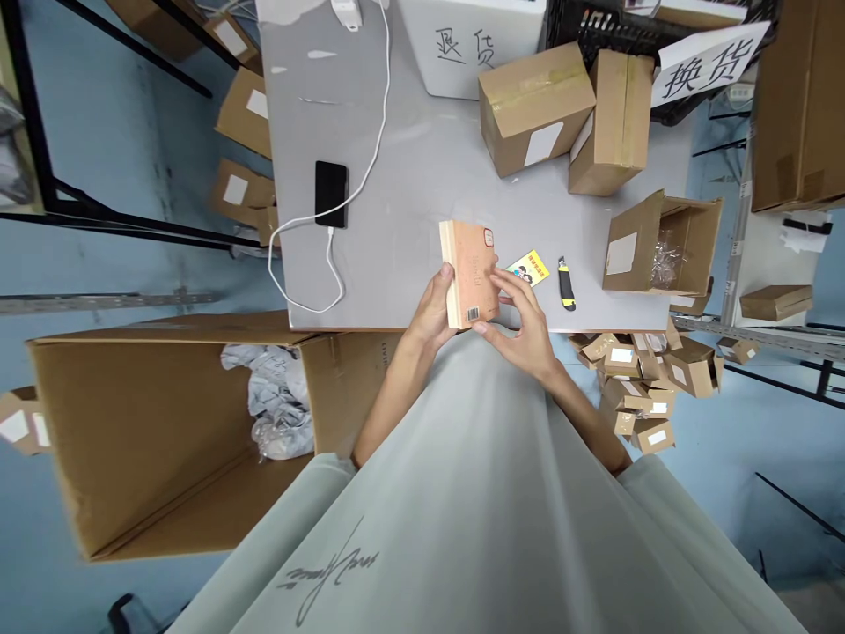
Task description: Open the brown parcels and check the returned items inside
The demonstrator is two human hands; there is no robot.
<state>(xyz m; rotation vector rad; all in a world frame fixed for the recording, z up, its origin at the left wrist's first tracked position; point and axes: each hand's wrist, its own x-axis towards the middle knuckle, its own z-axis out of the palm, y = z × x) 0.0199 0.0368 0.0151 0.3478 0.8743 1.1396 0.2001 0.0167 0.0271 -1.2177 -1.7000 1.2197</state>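
An orange paperback book (476,273) with a barcode and a small label is held between my two hands above the table's front edge. My left hand (432,308) is closed on its left side, the thumb along the cream page edges. With fingers and thumb, my right hand (518,321) grips the right side of the cover. Just beyond the right fingers lies a yellow card (530,268) with cartoon figures, partly covered by the hand. To its right is a black and yellow box cutter (566,283).
On the grey table (396,176) lie a black phone (331,194) with a white cable, two closed cartons (538,110) and an open carton (624,251) with clear wrap. A large open box (165,440) stands lower left; small boxes (634,387) are piled on the floor at right.
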